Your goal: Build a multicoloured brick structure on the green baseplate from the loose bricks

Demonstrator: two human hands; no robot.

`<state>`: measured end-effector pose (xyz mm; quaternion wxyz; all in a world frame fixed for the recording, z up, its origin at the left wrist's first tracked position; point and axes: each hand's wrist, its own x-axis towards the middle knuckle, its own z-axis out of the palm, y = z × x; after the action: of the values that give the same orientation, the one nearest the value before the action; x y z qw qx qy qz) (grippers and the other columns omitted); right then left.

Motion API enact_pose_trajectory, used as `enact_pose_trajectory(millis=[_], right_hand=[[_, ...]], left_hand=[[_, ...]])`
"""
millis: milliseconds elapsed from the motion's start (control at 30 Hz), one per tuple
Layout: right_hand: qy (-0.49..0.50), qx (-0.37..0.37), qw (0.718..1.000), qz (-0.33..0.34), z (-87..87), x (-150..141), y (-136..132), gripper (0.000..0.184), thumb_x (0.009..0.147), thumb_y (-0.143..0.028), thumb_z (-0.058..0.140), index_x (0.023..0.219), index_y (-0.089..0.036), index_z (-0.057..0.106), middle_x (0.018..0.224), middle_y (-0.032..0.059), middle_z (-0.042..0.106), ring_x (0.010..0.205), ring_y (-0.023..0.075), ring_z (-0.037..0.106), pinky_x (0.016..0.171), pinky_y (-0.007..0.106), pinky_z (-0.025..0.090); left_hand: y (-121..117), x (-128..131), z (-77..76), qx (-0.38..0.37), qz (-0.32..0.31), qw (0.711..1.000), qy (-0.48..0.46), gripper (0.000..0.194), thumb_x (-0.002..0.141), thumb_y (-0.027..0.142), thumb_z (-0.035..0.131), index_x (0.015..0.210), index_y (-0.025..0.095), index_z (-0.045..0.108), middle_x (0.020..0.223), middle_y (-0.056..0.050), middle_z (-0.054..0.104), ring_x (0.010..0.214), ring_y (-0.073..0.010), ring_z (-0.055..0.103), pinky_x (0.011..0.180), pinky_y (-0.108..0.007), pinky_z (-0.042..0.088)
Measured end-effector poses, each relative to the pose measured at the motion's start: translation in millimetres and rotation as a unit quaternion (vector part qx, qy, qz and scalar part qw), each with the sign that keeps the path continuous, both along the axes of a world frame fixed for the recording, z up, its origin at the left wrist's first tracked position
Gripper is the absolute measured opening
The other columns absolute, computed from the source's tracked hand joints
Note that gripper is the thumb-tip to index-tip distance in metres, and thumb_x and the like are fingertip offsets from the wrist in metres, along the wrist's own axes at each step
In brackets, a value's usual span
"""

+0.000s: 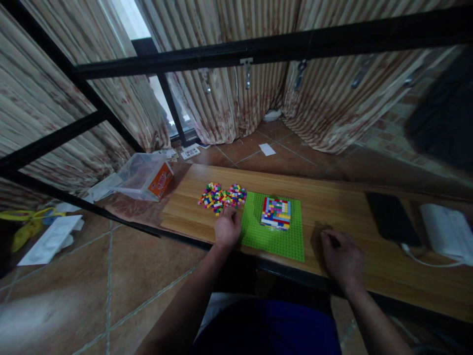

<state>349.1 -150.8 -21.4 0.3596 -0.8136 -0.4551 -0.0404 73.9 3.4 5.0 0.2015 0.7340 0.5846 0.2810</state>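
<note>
My left hand (227,228) is at the near edge of a loose pile of small multicoloured toy bricks (219,196). Its fingers are curled together, and whatever is between them is hidden. Just right of it, a green studded baseplate (254,236) lies flat on the wooden table. A block of bricks in layered rows of many colours (276,213) stands on the plate, towards its right side. Beyond the plate's right edge, my right hand (343,255) rests on the table, loosely closed, with a dark gap inside the curled fingers and no object showing.
On the table's right lie a black phone (392,218) with a white cable and a white power bank (446,231). A clear plastic bin (138,172) with an orange label is on the tiled floor at left. Black metal bars (236,55) and striped curtains (229,108) stand behind.
</note>
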Motion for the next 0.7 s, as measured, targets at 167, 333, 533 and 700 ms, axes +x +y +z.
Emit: enact_pose_trajectory(millis=[167, 333, 533, 700], right_hand=[[-0.002, -0.001, 1.0, -0.009, -0.1, 0, 0, 0.049, 0.089, -0.057, 0.043, 0.085, -0.016, 0.07, 0.085, 0.0118, 0.07, 0.072, 0.0222, 0.062, 0.066, 0.033, 0.045], [0.011, -0.008, 1.0, -0.009, 2.5, -2, 0, 0.05, 0.089, -0.058, 0.043, 0.085, -0.016, 0.07, 0.086, 0.012, 0.07, 0.075, 0.0228, 0.063, 0.068, 0.033, 0.046], [0.026, -0.019, 0.999, -0.015, 4.7, -3, 0, 0.05, 0.089, -0.058, 0.043, 0.086, -0.017, 0.07, 0.085, 0.0108, 0.07, 0.071, 0.0222, 0.062, 0.067, 0.034, 0.046], [0.02, -0.018, 1.0, -0.006, 2.9, -2, 0, 0.048, 0.089, -0.056, 0.043, 0.087, -0.016, 0.07, 0.089, 0.0112, 0.07, 0.074, 0.0221, 0.063, 0.067, 0.034, 0.046]], left_hand=[[-9, 12, 0.8, 0.004, -0.07, 0.985, -0.156, 0.012, 0.082, 0.012, 0.055, 0.09, 0.018, 0.062, 0.085, -0.004, 0.067, 0.075, -0.0153, 0.064, 0.071, -0.026, 0.05], [-21, 35, 15.6, 0.012, -0.14, 0.968, -0.209, 0.013, 0.084, 0.014, 0.056, 0.091, 0.02, 0.066, 0.088, -0.003, 0.07, 0.081, -0.0152, 0.066, 0.077, -0.028, 0.053], [-17, 51, 30.3, 0.035, -0.174, 0.975, -0.131, 0.021, 0.089, 0.016, 0.057, 0.103, 0.024, 0.07, 0.102, -0.003, 0.074, 0.099, -0.019, 0.065, 0.096, -0.037, 0.048], [-10, 57, 33.9, 0.05, -0.193, 0.977, -0.079, 0.018, 0.09, 0.018, 0.058, 0.097, 0.027, 0.072, 0.099, 0.0, 0.075, 0.097, -0.019, 0.065, 0.1, -0.04, 0.043]])
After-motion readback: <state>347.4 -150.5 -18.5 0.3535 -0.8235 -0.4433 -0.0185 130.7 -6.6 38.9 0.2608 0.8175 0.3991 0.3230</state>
